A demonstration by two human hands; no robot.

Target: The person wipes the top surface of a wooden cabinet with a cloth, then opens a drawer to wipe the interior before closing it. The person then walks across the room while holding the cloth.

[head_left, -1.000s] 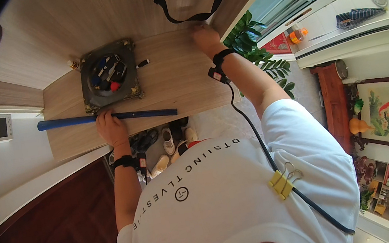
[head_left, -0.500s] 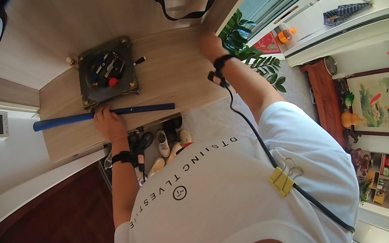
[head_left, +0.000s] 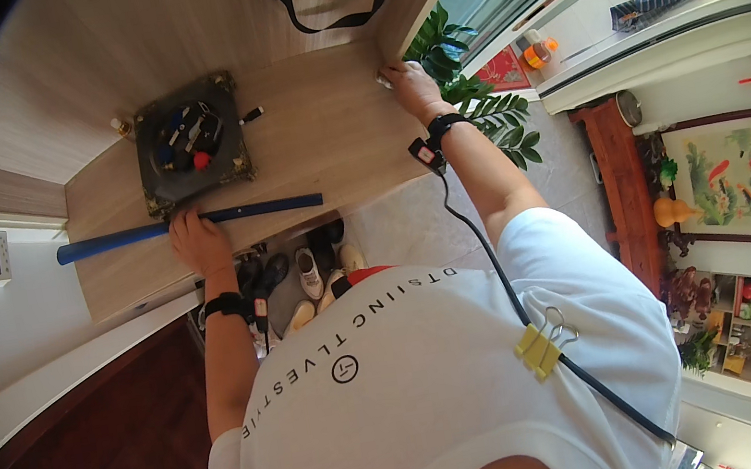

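My left hand [head_left: 201, 246] is closed over the long blue rod [head_left: 115, 242] along the front of the wooden shelf [head_left: 322, 136]. Just behind it sits a dark square tray [head_left: 153, 175] with gilt corners, holding several small items and a red piece [head_left: 200, 161]. A small black-and-white object [head_left: 252, 115] lies beside the tray. At the shelf's right end, my right hand [head_left: 414, 91] has bent fingers around a small pale object [head_left: 384, 80], too small to make out.
A black strap [head_left: 339, 21] hangs above the shelf; a leafy plant [head_left: 505, 128] stands beyond its right end. Shoes [head_left: 308, 274] sit below. A dark red door [head_left: 101, 445] is at lower left, a wooden cabinet [head_left: 621, 188] and framed picture [head_left: 741, 180] at right.
The view has shifted slightly. My left hand stays on the blue rod. My right hand is turned a little, and a small pale object now shows at its fingertips.
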